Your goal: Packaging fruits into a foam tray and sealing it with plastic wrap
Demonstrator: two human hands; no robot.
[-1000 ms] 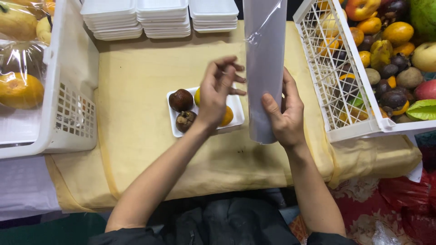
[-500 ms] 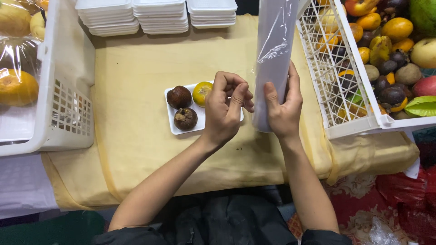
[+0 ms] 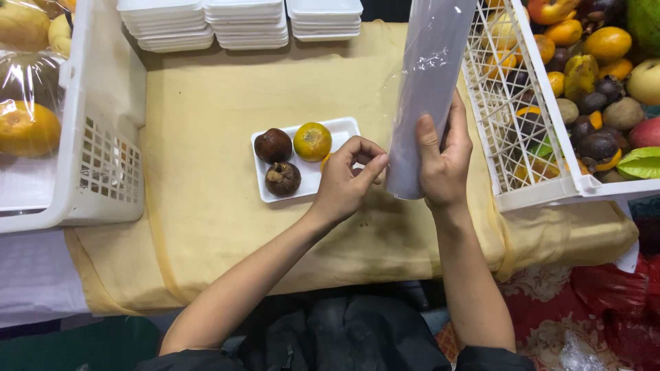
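Right hand (image 3: 443, 161): wrapped around the lower part of a roll of clear cling film (image 3: 427, 89), thumb on the near face, fingers round the far side; roll held upright, tilted slightly to the right, its lower end just above the yellow cloth (image 3: 206, 137) and its top running out of view. Left hand (image 3: 344, 182): fingertips pinched together at the left edge of the roll near its base, apparently gripping the loose edge of the film, though the film itself is too clear to make out there. Directly beneath and left of this hand: white foam tray (image 3: 340, 127), lying flat on the cloth, holding two dark brown round fruits (image 3: 273, 145) at its left end, one orange citrus (image 3: 312, 141) at centre, and a further orange piece largely hidden by the hand. Far edge of table: three stacks of empty white foam trays (image 3: 247, 24). Right side: white lattice crate (image 3: 509, 117) filled with mixed fruit. Left side: second white crate (image 3: 103, 172) containing wrapped fruit.
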